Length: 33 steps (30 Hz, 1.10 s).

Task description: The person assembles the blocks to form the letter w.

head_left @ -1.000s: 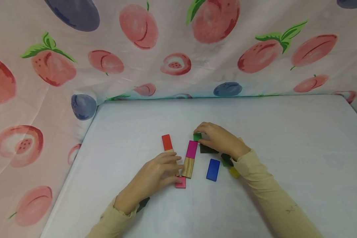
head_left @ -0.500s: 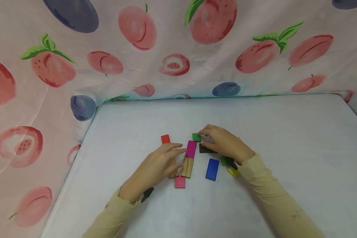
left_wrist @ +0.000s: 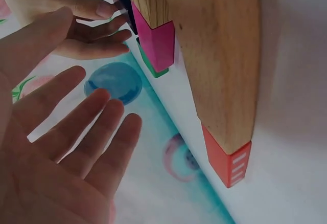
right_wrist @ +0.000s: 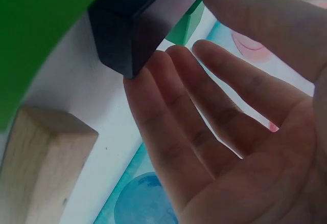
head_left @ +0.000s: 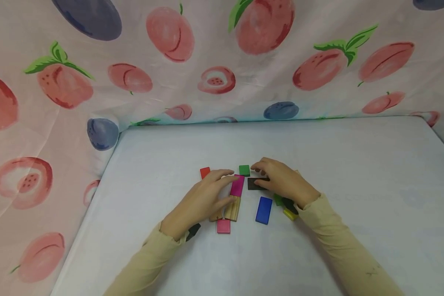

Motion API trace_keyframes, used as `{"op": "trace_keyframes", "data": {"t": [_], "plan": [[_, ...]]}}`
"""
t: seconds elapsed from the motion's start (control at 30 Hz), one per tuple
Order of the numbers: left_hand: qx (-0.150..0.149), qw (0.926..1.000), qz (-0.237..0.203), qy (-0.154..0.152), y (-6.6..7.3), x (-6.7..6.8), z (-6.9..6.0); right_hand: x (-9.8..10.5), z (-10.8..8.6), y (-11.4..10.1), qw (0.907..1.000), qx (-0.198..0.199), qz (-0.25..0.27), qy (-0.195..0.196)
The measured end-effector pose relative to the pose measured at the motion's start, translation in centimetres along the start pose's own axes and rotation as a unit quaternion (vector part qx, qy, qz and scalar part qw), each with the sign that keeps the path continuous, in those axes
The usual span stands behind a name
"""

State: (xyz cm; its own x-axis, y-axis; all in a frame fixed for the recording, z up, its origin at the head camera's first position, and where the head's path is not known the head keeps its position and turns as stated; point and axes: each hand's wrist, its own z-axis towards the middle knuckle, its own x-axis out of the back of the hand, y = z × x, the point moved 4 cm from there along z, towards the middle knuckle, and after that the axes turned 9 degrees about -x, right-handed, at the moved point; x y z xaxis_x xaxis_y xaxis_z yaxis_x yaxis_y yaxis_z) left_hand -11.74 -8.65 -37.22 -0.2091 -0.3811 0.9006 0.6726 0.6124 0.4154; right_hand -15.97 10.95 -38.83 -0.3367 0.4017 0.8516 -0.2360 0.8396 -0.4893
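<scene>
My left hand (head_left: pixel 203 198) hangs over the left-hand blocks, fingers spread and holding nothing. Partly beneath it lie a magenta block (head_left: pixel 237 186) and a striped wooden block (head_left: pixel 232 208), end to end; a plain wooden block (left_wrist: pixel 219 70) has a red block (left_wrist: pixel 228 158) at its far end. A pink block (head_left: pixel 223 226) lies at their near end. My right hand (head_left: pixel 286 181) is at a black block (head_left: pixel 255 183), its thumb over it in the head view; in the right wrist view a fingertip appears to meet the block's end. A green block (head_left: pixel 244 170) lies just beyond.
A blue block (head_left: pixel 264 210) lies right of the striped one. Under the right wrist are a yellow block (head_left: pixel 290 214) and a green piece (head_left: pixel 278 200), partly hidden. A dark piece (head_left: pixel 193 232) shows beside the left cuff. A fruit-print cloth rises behind the table.
My right hand has drawn back from the green block toward the right and nearer me. My left hand has moved right and away from me, off the pink block and over the wooden and magenta ones.
</scene>
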Motion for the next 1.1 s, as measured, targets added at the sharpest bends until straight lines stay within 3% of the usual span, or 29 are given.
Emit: {"op": "trace_keyframes", "data": {"t": [0.4, 1.1], "plan": [[0.007, 0.9988, 0.002, -0.049, -0.4, -0.6, 1.5, -0.1, -0.2, 0.1, 1.0000, 0.007, -0.001, 0.000], [0.017, 0.9950, 0.005, -0.098, -1.5, -1.8, 3.0, -0.5, 0.2, 0.5, 0.9997, -0.006, 0.017, -0.019]]}}
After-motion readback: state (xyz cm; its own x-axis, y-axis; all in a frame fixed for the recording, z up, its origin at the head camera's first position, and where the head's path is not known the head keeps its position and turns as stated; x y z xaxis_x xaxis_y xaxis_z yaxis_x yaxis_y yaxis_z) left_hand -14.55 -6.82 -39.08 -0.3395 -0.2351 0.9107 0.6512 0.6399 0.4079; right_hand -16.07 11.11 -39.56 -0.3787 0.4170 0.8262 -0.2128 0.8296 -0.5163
